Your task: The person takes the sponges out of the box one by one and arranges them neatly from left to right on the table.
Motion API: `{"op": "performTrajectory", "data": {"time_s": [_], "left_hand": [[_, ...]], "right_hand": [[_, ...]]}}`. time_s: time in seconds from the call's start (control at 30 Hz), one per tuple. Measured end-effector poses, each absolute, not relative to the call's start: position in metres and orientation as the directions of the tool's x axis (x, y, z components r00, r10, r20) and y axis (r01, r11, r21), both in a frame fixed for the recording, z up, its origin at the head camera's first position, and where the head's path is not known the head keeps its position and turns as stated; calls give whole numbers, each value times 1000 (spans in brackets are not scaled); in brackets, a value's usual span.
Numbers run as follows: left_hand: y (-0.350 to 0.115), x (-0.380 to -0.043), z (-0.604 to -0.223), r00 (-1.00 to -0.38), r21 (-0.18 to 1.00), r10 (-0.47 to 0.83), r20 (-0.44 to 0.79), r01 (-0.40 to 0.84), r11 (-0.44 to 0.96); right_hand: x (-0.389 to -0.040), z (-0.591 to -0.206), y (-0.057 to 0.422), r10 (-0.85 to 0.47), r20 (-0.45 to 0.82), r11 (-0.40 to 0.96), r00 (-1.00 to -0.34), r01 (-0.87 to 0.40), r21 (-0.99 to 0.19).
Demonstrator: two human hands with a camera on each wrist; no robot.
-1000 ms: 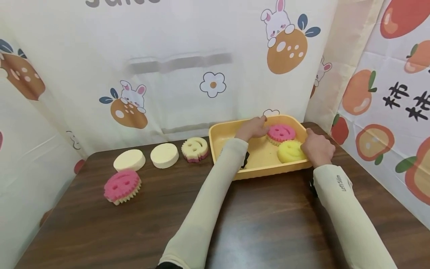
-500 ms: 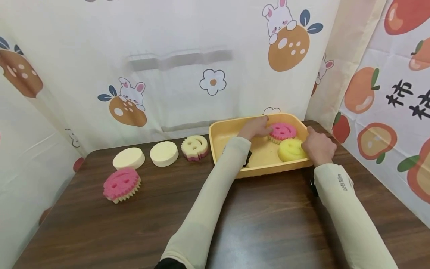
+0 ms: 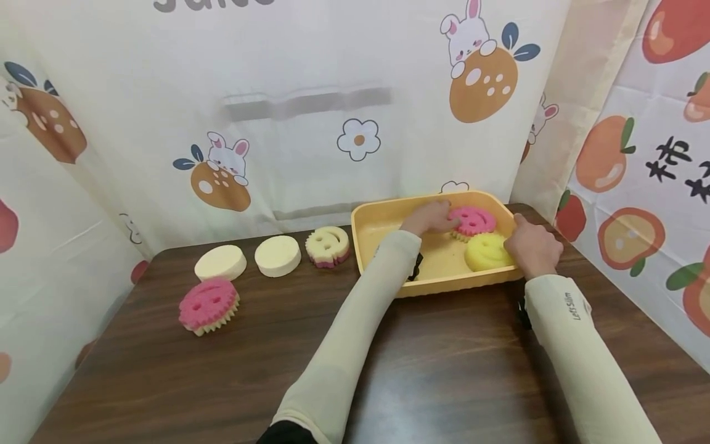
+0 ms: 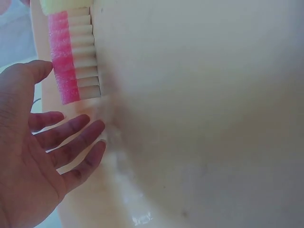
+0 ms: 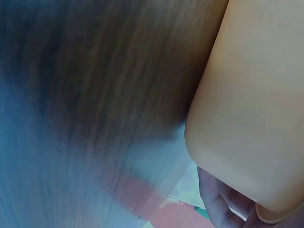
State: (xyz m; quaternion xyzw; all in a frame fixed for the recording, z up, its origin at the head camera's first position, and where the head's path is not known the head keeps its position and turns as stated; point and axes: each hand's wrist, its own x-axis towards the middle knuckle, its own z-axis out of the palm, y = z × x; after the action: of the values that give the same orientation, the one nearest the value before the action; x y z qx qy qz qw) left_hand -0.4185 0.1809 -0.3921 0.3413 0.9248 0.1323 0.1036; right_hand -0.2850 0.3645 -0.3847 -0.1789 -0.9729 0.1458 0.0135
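Observation:
A yellow tray (image 3: 444, 264) stands at the back right of the table. In its right end a pink-and-cream smiley sponge (image 3: 471, 220) with a scalloped edge sits behind a yellow smiley sponge (image 3: 487, 253). My left hand (image 3: 429, 217) reaches into the tray beside the pink sponge, holding nothing. In the left wrist view its fingers (image 4: 71, 149) are spread and the thumb tip is at the pink sponge's edge; I cannot tell whether it touches. My right hand (image 3: 534, 248) grips the tray's right rim, and the right wrist view shows its fingers (image 5: 213, 199) against the outer end wall.
Left of the tray lie a cream-topped smiley sponge (image 3: 327, 246), two plain cream round sponges (image 3: 278, 256) (image 3: 220, 263) and a pink-topped smiley sponge (image 3: 209, 303) on the dark wooden table (image 3: 233, 382). Printed cloths (image 3: 299, 160) hang behind and at both sides.

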Motion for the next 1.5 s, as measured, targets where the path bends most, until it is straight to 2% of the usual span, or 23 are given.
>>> {"op": "performTrajectory", "data": {"time_s": [0.47, 0.7, 0.83, 1.1, 1.5], "left_hand": [[185, -418, -400, -720, 403, 675, -158, 577, 710], [190, -418, -399, -701, 388, 688, -188, 591, 708], [190, -418, -399, -687, 417, 698, -202, 585, 696], [189, -418, -396, -662, 503, 692, -288, 510, 698], [188, -416, -391, -662, 489, 672, -333, 488, 723]], "right_hand": [[-284, -384, 363, 356, -19, 895, -934, 347, -282], [-282, -382, 364, 357, -27, 895, -934, 350, -276], [-281, -382, 363, 360, -32, 892, -932, 354, -280], [-280, -380, 361, 363, -37, 890, -931, 358, -283], [-285, -384, 361, 370, -36, 886, -928, 364, -287]]}}
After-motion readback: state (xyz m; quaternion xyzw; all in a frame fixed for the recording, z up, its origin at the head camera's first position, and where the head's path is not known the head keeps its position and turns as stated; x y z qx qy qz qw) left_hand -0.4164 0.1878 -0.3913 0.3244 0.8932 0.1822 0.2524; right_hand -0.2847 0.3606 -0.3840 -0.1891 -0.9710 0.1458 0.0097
